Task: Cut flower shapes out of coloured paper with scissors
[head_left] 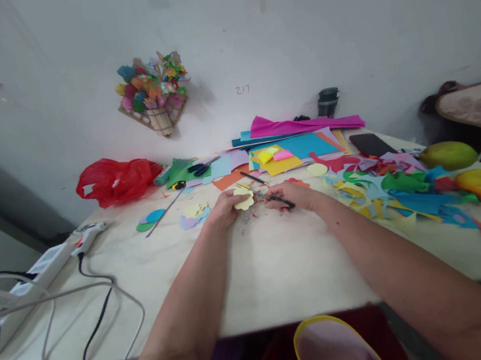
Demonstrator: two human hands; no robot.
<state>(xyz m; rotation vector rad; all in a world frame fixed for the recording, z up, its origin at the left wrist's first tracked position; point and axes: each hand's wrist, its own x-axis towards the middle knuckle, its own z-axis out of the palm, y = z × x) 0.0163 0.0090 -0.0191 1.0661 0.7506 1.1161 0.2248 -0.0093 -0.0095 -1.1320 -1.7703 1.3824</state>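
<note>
Between the fingers of my left hand [225,208] is a pale yellow paper flower [245,199] with a scalloped edge. My right hand [292,197] grips a pair of scissors with black handles [284,201]; their blades point left, close to the flower's right edge. Whether the blades touch the paper I cannot tell. Small paper snippets [247,220] lie on the table under both hands. Just beyond the hands is a dark, thin stick-like tool [253,178]. Some red-orange paper [299,183] shows behind my right hand.
Paper scraps [400,191] and mangoes [449,155] cover the right side, near a phone [372,144]. Coloured sheets [304,148] lie at the back. To the left are a red plastic bag [117,180], cut paper shapes [195,214], and a power strip [47,259] with looping cables.
</note>
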